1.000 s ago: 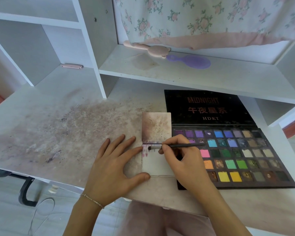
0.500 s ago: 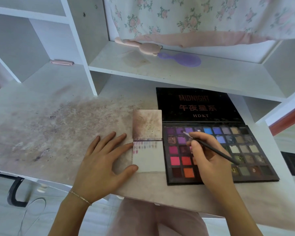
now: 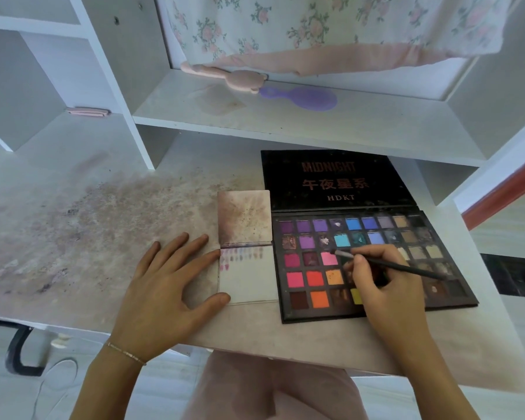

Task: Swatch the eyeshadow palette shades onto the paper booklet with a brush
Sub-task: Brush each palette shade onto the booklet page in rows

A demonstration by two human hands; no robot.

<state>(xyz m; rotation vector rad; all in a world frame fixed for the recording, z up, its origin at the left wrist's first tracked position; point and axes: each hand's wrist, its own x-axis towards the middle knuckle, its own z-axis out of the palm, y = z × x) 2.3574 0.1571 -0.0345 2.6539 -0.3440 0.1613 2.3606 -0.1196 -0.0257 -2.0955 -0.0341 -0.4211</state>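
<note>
So the big stained white table (image 3: 82,225) is carrying everything here. On its right side the black open eyeshadow palette with rows of coloured pans (image 3: 373,262) is lying flat, lid folded back, and the small white paper booklet with a smudged upper page (image 3: 247,253) is sitting just beside its left edge, touching or nearly so. A short row of purple-pink swatches is showing along the top of the lower page.

The left hand (image 3: 167,292) is resting flat with fingers spread, index tip and thumb touching the booklet's left edge, pinning it rather than gripping anything. The right hand (image 3: 385,286) is pinching the thin black brush with a silver ferrule (image 3: 385,265) like a pencil over the palette. The brush's long axis is running from lower right up to upper left, and its tip is sitting at the upper right corner of the bright pink pan, looks like loading colour.

The key bit: the booklet is lying to the left of the brush tip, so I'd guess the next swatch means sweeping left across the palette edge.

Compared to half a second ago, the tip is sitting lower, having come down from the purple pans to that pink one. A second ago it was on the booklet.
</note>
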